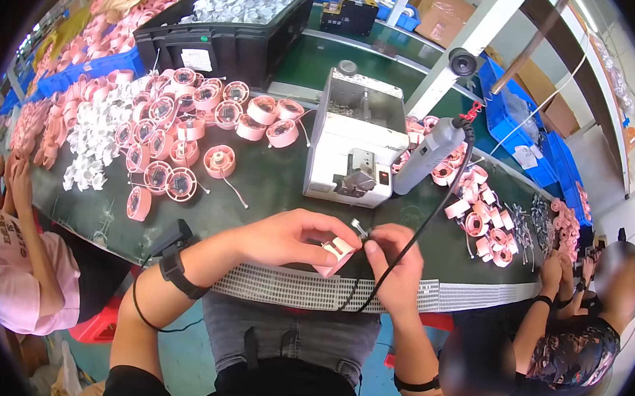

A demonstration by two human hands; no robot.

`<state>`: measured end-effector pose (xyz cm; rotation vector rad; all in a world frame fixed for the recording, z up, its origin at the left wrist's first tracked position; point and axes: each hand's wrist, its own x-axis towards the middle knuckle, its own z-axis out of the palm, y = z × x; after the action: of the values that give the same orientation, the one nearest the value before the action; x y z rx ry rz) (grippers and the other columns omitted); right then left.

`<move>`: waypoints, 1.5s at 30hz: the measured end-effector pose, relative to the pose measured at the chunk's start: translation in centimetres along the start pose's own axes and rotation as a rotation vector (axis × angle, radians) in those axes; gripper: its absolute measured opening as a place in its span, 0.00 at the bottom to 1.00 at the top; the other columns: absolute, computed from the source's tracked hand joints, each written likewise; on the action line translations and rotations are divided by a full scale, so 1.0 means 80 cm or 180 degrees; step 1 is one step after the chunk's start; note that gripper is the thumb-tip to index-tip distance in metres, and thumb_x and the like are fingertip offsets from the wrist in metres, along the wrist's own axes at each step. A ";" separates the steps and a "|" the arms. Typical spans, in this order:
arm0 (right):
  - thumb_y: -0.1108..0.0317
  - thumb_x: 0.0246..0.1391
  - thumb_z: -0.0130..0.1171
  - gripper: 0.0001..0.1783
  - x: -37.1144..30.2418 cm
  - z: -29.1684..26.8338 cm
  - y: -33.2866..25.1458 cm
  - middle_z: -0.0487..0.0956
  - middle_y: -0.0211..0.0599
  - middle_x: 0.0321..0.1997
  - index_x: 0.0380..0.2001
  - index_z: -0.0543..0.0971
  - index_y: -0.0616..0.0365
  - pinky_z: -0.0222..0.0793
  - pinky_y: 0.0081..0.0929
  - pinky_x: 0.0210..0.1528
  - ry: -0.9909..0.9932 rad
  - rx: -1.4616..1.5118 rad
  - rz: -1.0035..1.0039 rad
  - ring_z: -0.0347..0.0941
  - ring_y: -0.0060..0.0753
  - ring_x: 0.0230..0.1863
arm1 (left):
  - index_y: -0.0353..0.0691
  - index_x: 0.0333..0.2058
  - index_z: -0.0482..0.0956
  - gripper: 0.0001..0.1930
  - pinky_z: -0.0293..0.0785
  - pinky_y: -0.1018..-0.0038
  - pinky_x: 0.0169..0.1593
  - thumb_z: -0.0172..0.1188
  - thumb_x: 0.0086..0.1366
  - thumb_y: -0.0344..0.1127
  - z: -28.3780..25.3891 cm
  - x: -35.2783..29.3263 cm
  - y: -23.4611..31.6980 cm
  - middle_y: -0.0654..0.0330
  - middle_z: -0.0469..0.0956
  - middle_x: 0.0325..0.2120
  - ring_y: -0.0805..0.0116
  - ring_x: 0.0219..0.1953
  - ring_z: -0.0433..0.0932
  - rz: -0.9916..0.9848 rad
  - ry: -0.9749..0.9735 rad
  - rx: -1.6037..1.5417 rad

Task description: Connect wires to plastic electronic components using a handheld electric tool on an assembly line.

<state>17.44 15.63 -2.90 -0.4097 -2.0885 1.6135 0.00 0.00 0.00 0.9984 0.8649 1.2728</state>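
Pink plastic part (340, 250): lower centre of the frame, pinched in the left hand (285, 236).
Small pale piece (359, 227): just right of it, apparently gripped by the right hand (400, 259).
Both hands: seemingly working piece against part; next move likely needs steady left hold, fine right fingertip control.
White machine (329, 158): centre, above the hands.

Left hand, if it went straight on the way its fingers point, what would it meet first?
Beyond the pink part it holds, the left hand would probably meet the right hand, with a small pale piece by its fingertips; depth is unclear.
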 end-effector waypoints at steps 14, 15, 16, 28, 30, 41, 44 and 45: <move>0.76 0.41 0.64 0.06 0.012 0.017 -0.012 0.74 0.31 0.21 0.19 0.75 0.60 0.67 0.45 0.53 -0.0161 -0.0215 -0.1113 0.72 0.32 0.26 | 0.32 0.54 0.69 0.20 0.80 0.71 0.39 0.48 0.71 0.40 -0.013 0.003 -0.009 0.55 0.76 0.44 0.67 0.43 0.79 -0.0347 0.0772 -0.1109; 0.76 0.39 0.65 0.06 0.016 0.019 -0.014 0.73 0.32 0.20 0.18 0.75 0.59 0.68 0.44 0.52 -0.0234 -0.0625 -0.1334 0.72 0.33 0.26 | 0.33 0.54 0.69 0.21 0.81 0.70 0.38 0.45 0.72 0.43 -0.015 0.003 -0.011 0.54 0.77 0.44 0.65 0.43 0.79 -0.0399 0.0861 -0.1135; 0.75 0.39 0.64 0.06 0.019 0.021 -0.018 0.72 0.31 0.20 0.17 0.75 0.59 0.66 0.46 0.53 -0.0237 -0.0832 -0.1412 0.71 0.32 0.27 | 0.33 0.54 0.69 0.23 0.81 0.71 0.37 0.41 0.73 0.46 -0.016 0.003 -0.014 0.54 0.77 0.43 0.65 0.40 0.80 -0.0362 0.0841 -0.1166; 0.73 0.45 0.68 0.09 0.012 0.043 -0.040 0.72 0.34 0.29 0.30 0.78 0.59 0.66 0.22 0.22 0.0423 -0.1304 -0.0750 0.70 0.26 0.21 | 0.34 0.55 0.69 0.19 0.82 0.67 0.45 0.49 0.71 0.39 -0.006 0.007 -0.016 0.56 0.77 0.43 0.65 0.43 0.80 -0.0466 0.1019 -0.0995; 0.76 0.41 0.69 0.16 0.011 0.035 -0.039 0.71 0.39 0.41 0.36 0.78 0.58 0.69 0.23 0.28 0.0569 -0.1493 -0.1026 0.72 0.28 0.28 | 0.35 0.56 0.70 0.19 0.81 0.65 0.48 0.48 0.72 0.39 -0.010 0.004 -0.016 0.57 0.77 0.44 0.65 0.46 0.79 -0.0220 0.1144 -0.1295; 0.76 0.39 0.70 0.14 0.013 0.033 -0.016 0.74 0.42 0.39 0.33 0.78 0.58 0.72 0.29 0.35 0.1234 -0.2349 -0.1746 0.75 0.39 0.35 | 0.37 0.56 0.69 0.19 0.80 0.63 0.49 0.48 0.72 0.39 -0.003 0.003 -0.007 0.57 0.76 0.45 0.65 0.46 0.79 -0.0030 0.1274 -0.1738; 0.77 0.49 0.63 0.09 0.007 0.021 -0.024 0.77 0.44 0.40 0.35 0.77 0.64 0.72 0.23 0.36 0.0703 -0.1246 -0.0958 0.75 0.31 0.35 | 0.35 0.57 0.68 0.18 0.77 0.66 0.52 0.48 0.72 0.36 -0.006 0.003 -0.014 0.57 0.76 0.47 0.67 0.48 0.77 0.0187 0.1513 -0.1426; 0.77 0.53 0.60 0.06 0.001 0.018 -0.027 0.77 0.43 0.40 0.35 0.77 0.66 0.73 0.22 0.36 0.0330 -0.0173 0.0047 0.76 0.29 0.35 | 0.34 0.57 0.67 0.19 0.75 0.67 0.53 0.49 0.71 0.34 -0.006 0.003 -0.018 0.57 0.75 0.48 0.68 0.49 0.76 0.0367 0.1405 -0.1253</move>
<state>16.67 13.91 -1.13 -0.5171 -2.0596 1.5135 0.09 0.26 -1.48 0.4642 0.8473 1.7199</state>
